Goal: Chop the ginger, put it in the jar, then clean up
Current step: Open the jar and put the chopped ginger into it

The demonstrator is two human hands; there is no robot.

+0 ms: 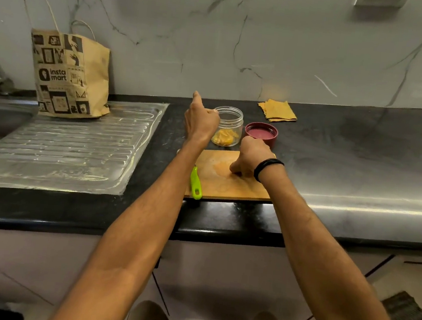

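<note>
A clear plastic jar [231, 120] stands lidless on the black counter, with yellow chopped ginger [224, 137] in its bottom. My left hand [200, 120] is against the jar's left side, fingers curled at its rim. Its dark red lid [261, 132] lies upside down just right of the jar. In front of them is a wooden cutting board [218, 181]. My right hand [251, 157] is bunched, fingertips down on the board's middle; what it pinches is hidden. A knife with a green handle [196, 183] lies on the board's left edge, blade under my left forearm.
A steel sink drainboard [74, 149] fills the left side, with a printed paper bag [69, 78] standing at its back. A folded yellow cloth [277, 110] lies by the marble wall behind the lid. The counter's front edge [223, 229] runs just before the board.
</note>
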